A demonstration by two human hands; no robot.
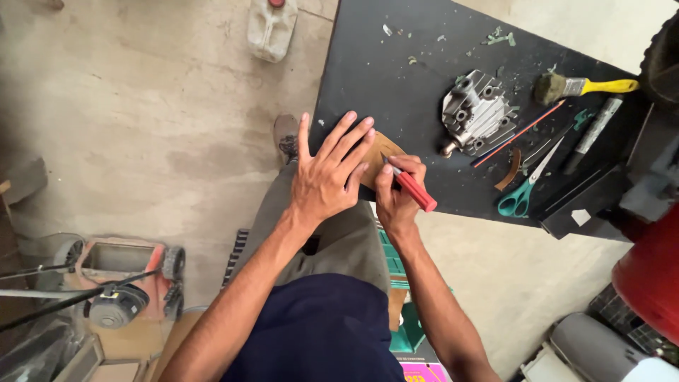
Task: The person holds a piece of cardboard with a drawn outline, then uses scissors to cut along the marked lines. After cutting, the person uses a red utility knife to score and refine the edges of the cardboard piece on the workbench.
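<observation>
Two hands on a black table, left hand flat, fingers spread, on brown sheet; right hand gripping red-handled knife

Both arms reach fwd, bare forearms, elbows bent a bit. Left hand lies flat, palm down, fingers spread wide. Right hand sits just beside it w/ fingers curled tight in a pinch grip, wrist straight.

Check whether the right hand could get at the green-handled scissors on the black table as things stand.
Probably yes: the green-handled scissors lie uncovered on the black table right of the right hand, with bare tabletop between, but that hand's grip is full with a red-handled knife.
</observation>
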